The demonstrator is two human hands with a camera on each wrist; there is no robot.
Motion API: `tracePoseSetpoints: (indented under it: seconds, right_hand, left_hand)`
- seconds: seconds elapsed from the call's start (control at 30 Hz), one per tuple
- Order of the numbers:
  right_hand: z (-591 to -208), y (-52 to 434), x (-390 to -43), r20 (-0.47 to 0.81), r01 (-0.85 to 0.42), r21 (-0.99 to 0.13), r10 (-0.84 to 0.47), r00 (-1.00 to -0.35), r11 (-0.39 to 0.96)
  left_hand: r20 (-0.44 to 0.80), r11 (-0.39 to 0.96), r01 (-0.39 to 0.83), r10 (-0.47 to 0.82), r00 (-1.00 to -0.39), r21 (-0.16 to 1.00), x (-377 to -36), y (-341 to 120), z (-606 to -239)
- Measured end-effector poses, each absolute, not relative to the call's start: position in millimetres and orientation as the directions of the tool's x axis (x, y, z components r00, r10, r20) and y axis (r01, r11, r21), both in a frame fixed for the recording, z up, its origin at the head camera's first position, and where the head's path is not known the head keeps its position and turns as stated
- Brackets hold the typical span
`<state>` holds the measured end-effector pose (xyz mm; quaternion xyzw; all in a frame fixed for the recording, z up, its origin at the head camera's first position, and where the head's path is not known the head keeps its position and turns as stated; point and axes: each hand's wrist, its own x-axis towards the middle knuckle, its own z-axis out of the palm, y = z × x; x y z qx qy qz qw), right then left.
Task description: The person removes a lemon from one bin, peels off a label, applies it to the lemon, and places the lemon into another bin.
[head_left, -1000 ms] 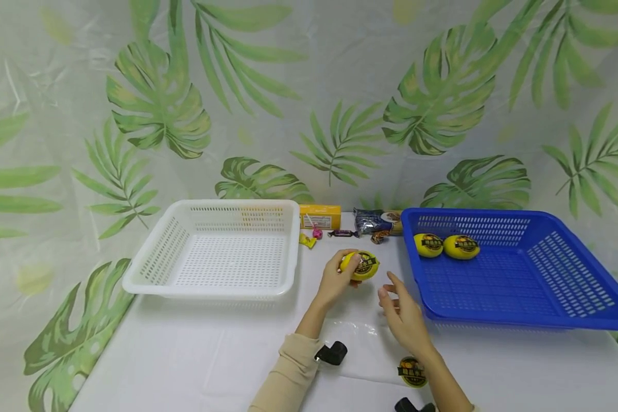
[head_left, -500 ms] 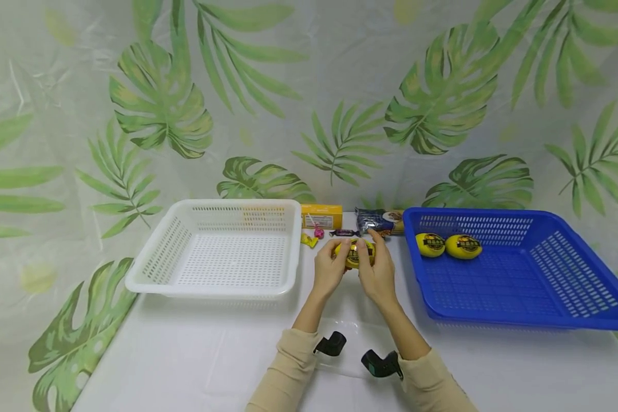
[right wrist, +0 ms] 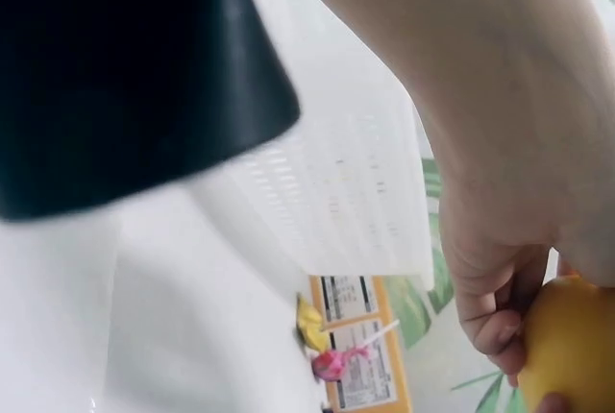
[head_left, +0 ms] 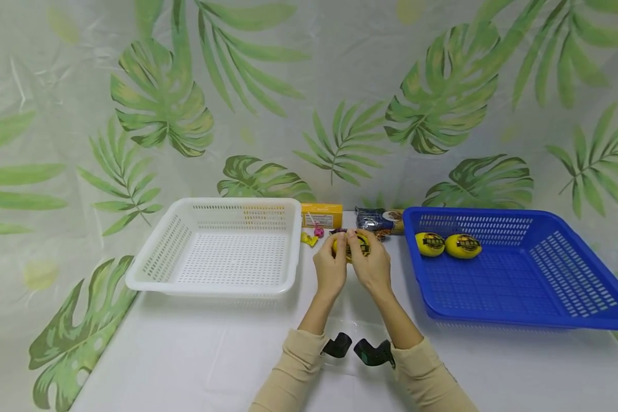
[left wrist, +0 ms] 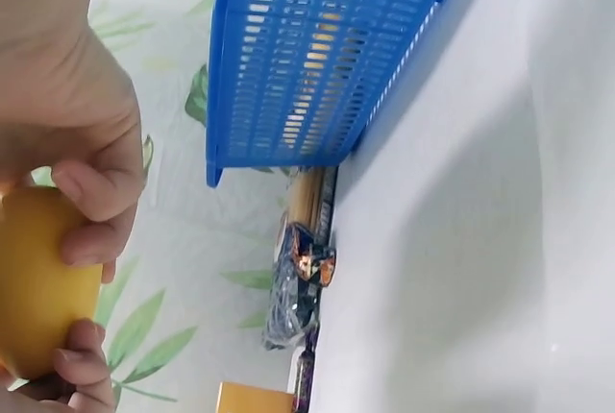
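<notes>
Both hands now grasp one yellow lemon [head_left: 351, 246] above the table [head_left: 195, 343], between the white basket [head_left: 221, 249] and the blue basket [head_left: 520, 269]. A second ago only the left hand [head_left: 331, 269] held it; the right hand [head_left: 373, 268] has since closed in, fingers curled on the labelled side. Two lemons [head_left: 447, 245] lie in the blue basket; this one remains outside.

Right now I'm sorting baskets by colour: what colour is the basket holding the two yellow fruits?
Blue basket; the head view shows it best.
</notes>
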<state>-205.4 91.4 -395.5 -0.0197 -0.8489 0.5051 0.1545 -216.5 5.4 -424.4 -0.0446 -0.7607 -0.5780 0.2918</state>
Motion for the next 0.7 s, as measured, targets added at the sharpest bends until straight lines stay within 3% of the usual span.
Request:
tracePoseSetpoints:
  seconds: [0.4, 0.7]
  right_hand:
    - [-408.0, 88.3, -207.2, 0.347, -0.14, -0.859, 0.358, -0.867, 0.493]
    - [-413.1, 92.1, -210.1, 0.423, -0.24, -0.856, 0.355, -0.834, 0.458]
  left_hand:
    - [0.413, 0.265, 0.338, -0.321, -0.852, 0.903, -207.8, 14.1, -419.8]
    - [0.342, 0.265, 0.291, -0.174, -0.923, 0.919, -207.5, 9.3, -415.5]
